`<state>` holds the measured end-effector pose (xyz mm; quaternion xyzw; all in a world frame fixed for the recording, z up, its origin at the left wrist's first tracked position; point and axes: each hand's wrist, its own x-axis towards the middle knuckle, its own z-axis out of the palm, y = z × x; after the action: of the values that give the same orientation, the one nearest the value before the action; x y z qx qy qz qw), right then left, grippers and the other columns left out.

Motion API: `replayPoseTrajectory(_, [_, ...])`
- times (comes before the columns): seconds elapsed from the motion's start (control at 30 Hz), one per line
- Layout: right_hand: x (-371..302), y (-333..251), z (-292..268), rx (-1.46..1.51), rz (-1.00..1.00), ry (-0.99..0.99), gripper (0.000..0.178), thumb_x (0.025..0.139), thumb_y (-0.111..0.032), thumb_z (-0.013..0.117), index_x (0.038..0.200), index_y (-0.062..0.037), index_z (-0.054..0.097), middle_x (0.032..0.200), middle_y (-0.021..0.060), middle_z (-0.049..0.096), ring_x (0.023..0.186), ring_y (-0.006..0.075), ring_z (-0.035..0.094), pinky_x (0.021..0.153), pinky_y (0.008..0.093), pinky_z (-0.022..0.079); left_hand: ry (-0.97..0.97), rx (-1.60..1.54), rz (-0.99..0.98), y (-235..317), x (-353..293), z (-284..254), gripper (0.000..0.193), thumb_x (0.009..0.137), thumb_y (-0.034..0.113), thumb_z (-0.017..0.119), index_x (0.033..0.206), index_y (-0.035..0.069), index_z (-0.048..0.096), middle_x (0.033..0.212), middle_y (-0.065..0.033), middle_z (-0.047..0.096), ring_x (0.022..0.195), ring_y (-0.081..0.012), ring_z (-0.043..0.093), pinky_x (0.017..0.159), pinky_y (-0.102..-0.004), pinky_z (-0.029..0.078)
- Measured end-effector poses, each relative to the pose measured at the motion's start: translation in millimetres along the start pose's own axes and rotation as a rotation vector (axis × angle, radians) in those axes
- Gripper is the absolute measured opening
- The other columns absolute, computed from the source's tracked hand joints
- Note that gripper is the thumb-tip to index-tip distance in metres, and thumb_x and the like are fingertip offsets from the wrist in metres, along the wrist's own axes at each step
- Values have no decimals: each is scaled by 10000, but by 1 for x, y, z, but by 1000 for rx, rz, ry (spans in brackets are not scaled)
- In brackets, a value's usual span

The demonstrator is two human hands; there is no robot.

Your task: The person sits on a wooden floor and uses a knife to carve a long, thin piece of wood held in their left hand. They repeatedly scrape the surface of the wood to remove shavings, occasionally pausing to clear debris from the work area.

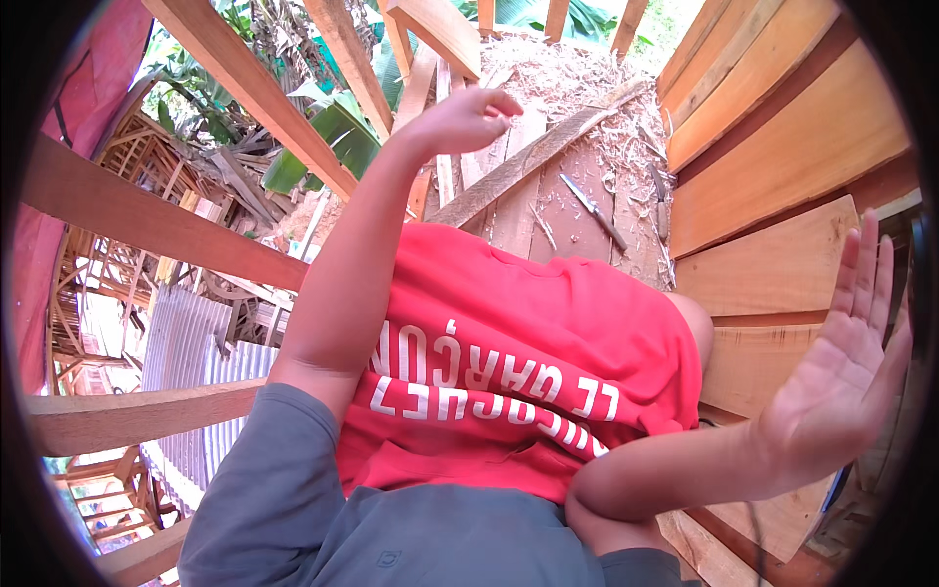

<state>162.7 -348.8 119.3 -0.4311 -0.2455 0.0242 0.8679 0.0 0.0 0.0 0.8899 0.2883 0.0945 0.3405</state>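
My left hand (466, 121) is raised ahead of me over the boards, its fingers loosely curled and apart, with nothing seen in them. My right hand (831, 386) is lifted at the right beside the plank wall, palm showing and fingers stretched out; it holds nothing. Across my lap lies a red garment (528, 333) with white lettering. Beyond it, a knife (593, 212) with a dark handle rests on the wooden floor (579, 245). Between that knife and my left hand, a long rough board (548, 149) lies slantwise.
Pale wood shavings (626, 137) are scattered over the far floor. A plank wall (782, 157) rises on the right. Wooden posts and rails (176, 230) stand along the left, with corrugated sheets (201, 342) and stacked timber outside. An upright beam (438, 37) stands close beyond my left hand.
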Motion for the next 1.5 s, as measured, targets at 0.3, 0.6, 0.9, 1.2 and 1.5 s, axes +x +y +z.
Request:
replayPoseTrajectory(0.3, [100, 265, 62, -909, 362, -801, 378, 964, -315, 597, 1163, -11, 701, 888, 117, 719, 765, 194, 664, 780, 365, 537, -247, 336, -548, -108, -3, 112, 766, 734, 285, 786, 1350, -75, 509, 1304, -281, 600, 1219, -366, 609, 1005, -396, 521])
replayPoseTrajectory(0.6, [16, 411, -78, -1731, 648, -1305, 393, 795, -300, 788, 1111, -69, 759, 1173, 156, 726, 1091, 296, 704, 905, 406, 561, -179, 626, -486, -152, -25, 148, 836, 776, 120, 765, 1487, 87, 327, 1234, -210, 587, 1163, -399, 606, 939, -492, 535])
replayPoseTrajectory(0.9, [-12, 422, -64, -1681, 764, -1257, 331, 951, -140, 593, 1263, -68, 676, 1288, 126, 683, 1149, 321, 678, 828, 514, 577, 142, 791, -260, -93, -7, 87, 925, 730, 150, 779, 1530, 183, 315, 1267, -212, 538, 1129, -410, 593, 886, -500, 549])
replayPoseTrajectory(1.2, [-5, 413, -68, -1369, 745, -850, 506, 922, -97, 590, 1376, 47, 419, 1281, 265, 638, 1181, 397, 643, 974, 469, 532, 169, 1141, -35, -21, 50, -15, 922, 749, 52, 735, 1555, 259, 340, 1147, -163, 565, 1073, -365, 612, 805, -479, 568])
replayPoseTrajectory(1.5, [16, 440, -70, -1031, 813, -602, 605, 870, -179, 655, 1347, 110, 420, 1176, 296, 650, 1076, 335, 693, 869, 408, 566, -162, 1015, -120, 60, 30, -29, 901, 789, 166, 718, 1572, 119, 275, 1179, -230, 546, 1143, -398, 569, 961, -470, 489])
